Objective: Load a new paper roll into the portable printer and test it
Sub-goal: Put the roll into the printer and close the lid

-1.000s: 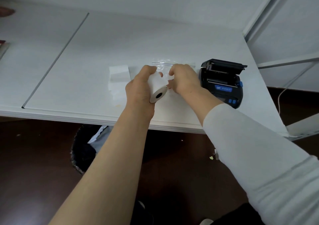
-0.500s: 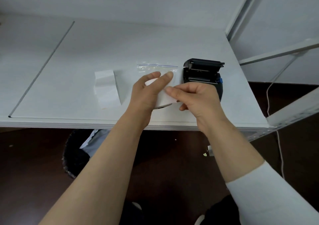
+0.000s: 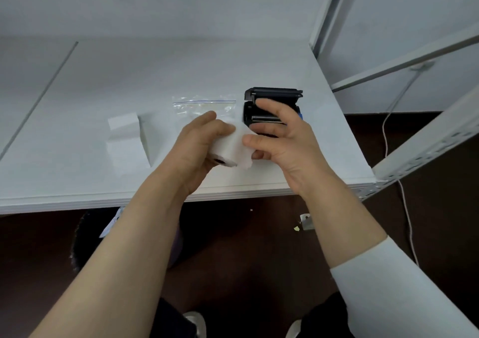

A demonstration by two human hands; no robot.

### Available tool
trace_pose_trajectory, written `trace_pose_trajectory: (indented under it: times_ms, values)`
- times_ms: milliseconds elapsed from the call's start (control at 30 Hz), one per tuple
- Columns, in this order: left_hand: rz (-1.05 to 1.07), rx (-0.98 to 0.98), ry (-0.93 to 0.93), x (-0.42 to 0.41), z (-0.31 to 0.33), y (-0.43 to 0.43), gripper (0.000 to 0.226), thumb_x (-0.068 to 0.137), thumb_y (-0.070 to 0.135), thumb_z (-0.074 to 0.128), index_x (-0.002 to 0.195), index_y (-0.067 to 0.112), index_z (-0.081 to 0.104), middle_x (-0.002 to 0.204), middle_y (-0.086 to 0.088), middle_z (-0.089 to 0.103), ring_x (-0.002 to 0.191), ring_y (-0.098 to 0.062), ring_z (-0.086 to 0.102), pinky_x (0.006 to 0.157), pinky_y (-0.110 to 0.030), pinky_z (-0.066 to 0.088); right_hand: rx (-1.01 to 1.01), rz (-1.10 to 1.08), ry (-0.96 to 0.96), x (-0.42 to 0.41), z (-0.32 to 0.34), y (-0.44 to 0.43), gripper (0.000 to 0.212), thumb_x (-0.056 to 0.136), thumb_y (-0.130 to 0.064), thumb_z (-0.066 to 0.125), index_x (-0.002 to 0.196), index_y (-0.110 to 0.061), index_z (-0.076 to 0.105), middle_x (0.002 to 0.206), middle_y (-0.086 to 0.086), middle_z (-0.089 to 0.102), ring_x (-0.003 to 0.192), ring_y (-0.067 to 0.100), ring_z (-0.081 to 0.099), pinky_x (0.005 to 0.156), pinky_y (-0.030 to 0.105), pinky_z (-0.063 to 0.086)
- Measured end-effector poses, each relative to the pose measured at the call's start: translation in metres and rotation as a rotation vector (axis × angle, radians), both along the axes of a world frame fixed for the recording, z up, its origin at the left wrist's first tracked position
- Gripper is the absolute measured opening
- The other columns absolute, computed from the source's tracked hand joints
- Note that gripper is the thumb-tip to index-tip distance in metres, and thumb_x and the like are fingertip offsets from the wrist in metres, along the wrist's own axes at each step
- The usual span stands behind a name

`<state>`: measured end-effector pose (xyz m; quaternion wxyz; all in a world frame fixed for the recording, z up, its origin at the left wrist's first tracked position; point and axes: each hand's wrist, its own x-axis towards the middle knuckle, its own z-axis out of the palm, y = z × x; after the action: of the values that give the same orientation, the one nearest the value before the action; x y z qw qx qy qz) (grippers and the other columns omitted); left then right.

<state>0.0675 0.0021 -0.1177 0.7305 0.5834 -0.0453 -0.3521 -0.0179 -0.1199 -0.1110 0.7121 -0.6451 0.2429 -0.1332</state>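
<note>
A white paper roll [image 3: 230, 148] with a dark core is held above the white table [image 3: 181, 73], near its front edge. My left hand [image 3: 199, 145] wraps around the roll from the left. My right hand [image 3: 282, 140] pinches the roll's loose paper end between thumb and forefinger, its other fingers spread. Behind my right hand sits the black portable printer [image 3: 272, 96] with its lid open; its lower body is hidden by my hand.
A clear zip bag [image 3: 202, 106] lies left of the printer. A strip of white paper [image 3: 124, 138] lies further left. A white metal shelf frame [image 3: 414, 60] stands at the right, with a white cable [image 3: 388, 135] hanging. A dark bin [image 3: 80, 244] sits under the table.
The camera view has shifted. My right hand moved from the far end of the roll to its right side and now pinches the loose paper end. My left hand still grips the roll.
</note>
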Motion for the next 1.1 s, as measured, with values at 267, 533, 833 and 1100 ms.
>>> trace_pose_trajectory:
  times_ms: [267,533,833,1100]
  values:
    - [-0.072,0.112,-0.234,0.000,0.015,-0.031,0.043,0.068,0.009,0.078,0.109,0.009,0.066,0.105,-0.010,0.071,0.087,-0.022,0.066,0.071,-0.033,0.053,0.108,-0.093,0.052,-0.001,0.007,-0.026,0.018,0.075,-0.021,0.065,0.084,-0.008,0.071,0.081,0.007,0.068,0.078,0.021,0.063,0.073,0.037,0.053]
    - [-0.042,0.197,-0.245,0.011,0.022,-0.059,0.029,0.062,0.028,0.071,0.088,0.016,0.067,0.091,-0.004,0.068,0.086,-0.022,0.066,0.084,-0.029,0.053,0.067,-0.259,-0.017,-0.003,-0.001,-0.055,0.024,0.078,-0.031,0.072,0.063,-0.016,0.060,0.075,0.005,0.065,0.072,0.021,0.060,0.068,0.037,0.051]
    - [0.099,0.404,-0.060,-0.005,0.005,-0.072,0.011,0.072,0.022,0.044,0.068,0.012,0.042,0.075,-0.007,0.044,0.071,-0.022,0.037,0.075,-0.034,0.032,0.308,-0.294,0.098,-0.005,-0.014,-0.077,0.021,0.085,-0.036,0.064,0.084,-0.015,0.062,0.081,0.002,0.064,0.078,0.021,0.060,0.071,0.035,0.050]
    - [0.123,0.456,-0.057,-0.026,-0.006,-0.058,0.024,0.078,0.012,0.039,0.057,0.018,0.032,0.061,-0.003,0.031,0.074,-0.021,0.030,0.076,-0.035,0.032,0.303,-0.201,0.173,-0.029,-0.015,-0.080,0.022,0.076,-0.030,0.074,0.087,-0.012,0.069,0.098,0.011,0.069,0.106,0.037,0.064,0.094,0.062,0.047]
